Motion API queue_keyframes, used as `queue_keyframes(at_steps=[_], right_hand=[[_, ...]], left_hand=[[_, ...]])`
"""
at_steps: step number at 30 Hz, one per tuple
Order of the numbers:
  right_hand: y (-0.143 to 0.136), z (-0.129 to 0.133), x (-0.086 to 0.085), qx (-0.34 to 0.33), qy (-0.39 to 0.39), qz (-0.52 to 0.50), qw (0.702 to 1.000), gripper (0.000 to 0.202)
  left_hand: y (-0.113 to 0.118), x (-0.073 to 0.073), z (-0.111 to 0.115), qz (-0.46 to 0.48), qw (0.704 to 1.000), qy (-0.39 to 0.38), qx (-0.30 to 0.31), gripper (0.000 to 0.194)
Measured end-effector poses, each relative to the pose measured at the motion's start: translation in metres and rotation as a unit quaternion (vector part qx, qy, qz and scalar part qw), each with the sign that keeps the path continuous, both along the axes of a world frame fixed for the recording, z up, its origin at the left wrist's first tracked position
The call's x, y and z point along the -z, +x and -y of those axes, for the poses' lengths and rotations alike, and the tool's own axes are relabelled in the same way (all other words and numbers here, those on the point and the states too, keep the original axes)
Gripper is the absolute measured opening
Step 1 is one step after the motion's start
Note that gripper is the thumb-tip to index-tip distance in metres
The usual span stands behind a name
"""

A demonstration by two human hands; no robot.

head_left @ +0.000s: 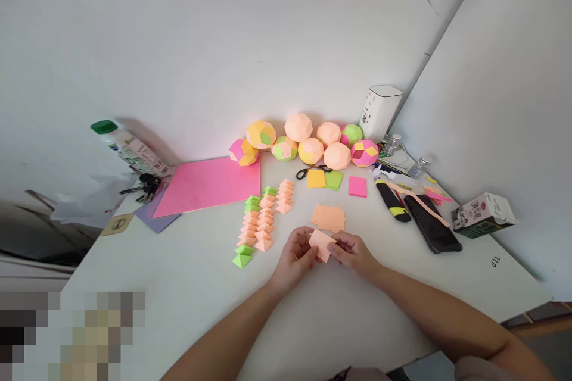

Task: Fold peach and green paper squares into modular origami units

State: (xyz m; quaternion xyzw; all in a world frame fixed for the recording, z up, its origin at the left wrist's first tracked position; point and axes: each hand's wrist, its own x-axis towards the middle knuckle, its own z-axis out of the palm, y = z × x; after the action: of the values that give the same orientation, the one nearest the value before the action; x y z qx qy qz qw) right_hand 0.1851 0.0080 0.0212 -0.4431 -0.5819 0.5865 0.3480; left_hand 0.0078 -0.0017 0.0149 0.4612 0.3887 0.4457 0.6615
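A peach square of paper [322,244] is held between my two hands over the front middle of the table. My left hand [298,253] pinches its left corner, thumb on top. On the opposite corner, the fingers of my right hand [353,250] are closed. Just beyond lie loose peach paper squares [328,217]. Left of my hands stand rows of folded peach paper pieces [264,220], with several folded green pieces [242,259] at the row ends. My fingers partly cover the edges of the held sheet.
Folded paper balls [298,127] are piled along the wall. Scissors [302,174], yellow sticky notes [316,178] and pink sticky notes [357,186] lie before them. A pink board [210,184] is at left; a box cutter [393,201], phone [431,223] and milk carton [482,214] are at right.
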Motion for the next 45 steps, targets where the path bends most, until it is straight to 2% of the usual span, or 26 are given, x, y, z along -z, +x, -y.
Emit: queue_keyframes(at_steps=[8,17,26,35,41,45], right_hand=[[0.001,0.0,-0.001,-0.02,0.001,-0.001,1.0,0.027],[0.001,-0.001,0.008,0.031,-0.017,-0.047,0.998,0.025],[0.003,-0.002,0.009,0.015,-0.003,-0.071,0.997,0.025],[0.002,-0.002,0.011,0.033,-0.006,-0.052,0.998,0.023],[0.0,0.0,0.011,0.013,0.02,-0.013,1.0,0.021],[-0.001,0.0,0.009,0.013,0.032,-0.003,0.999,0.021]], left_hand=[[0.002,-0.006,0.004,0.032,0.999,0.007,0.033,0.044],[-0.001,0.001,0.001,-0.002,1.0,-0.004,0.014,0.034],[-0.002,-0.001,0.001,-0.011,0.999,-0.026,0.017,0.042],[-0.002,0.0,0.0,0.0,0.999,-0.04,0.015,0.038],[-0.002,0.004,-0.001,0.008,1.0,0.004,0.027,0.036],[-0.002,0.006,-0.001,0.001,1.0,0.007,0.03,0.037]])
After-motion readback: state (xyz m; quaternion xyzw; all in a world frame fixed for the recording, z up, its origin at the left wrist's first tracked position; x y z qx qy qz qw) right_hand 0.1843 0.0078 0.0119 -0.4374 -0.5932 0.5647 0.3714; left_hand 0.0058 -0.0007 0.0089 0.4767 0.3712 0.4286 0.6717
